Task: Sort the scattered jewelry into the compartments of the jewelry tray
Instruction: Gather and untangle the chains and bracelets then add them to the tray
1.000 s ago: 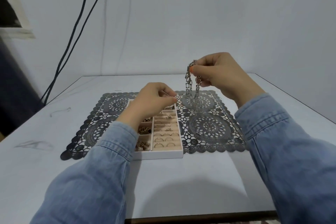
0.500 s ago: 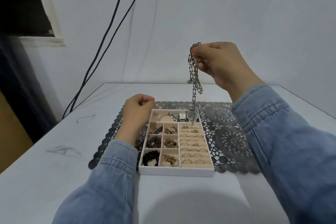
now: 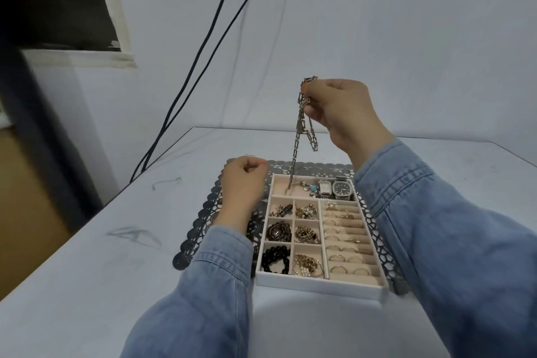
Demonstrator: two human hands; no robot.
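Hanging straight down from the right hand [image 3: 345, 113], whose thumb and fingers pinch its top, the silver chain [image 3: 297, 142] runs upright. Its lower end dips into the left part of the long far compartment of the tray [image 3: 319, 285], well left of two watches [image 3: 343, 189]. The left hand [image 3: 242, 186] is curled in a fist, holding nothing visible, over the lace mat [image 3: 200, 224] left of the tray.

Single head-worn wide-angle view; forward and down; close above the jewelry tray [image 3: 319, 288] on the table [image 3: 87, 299]
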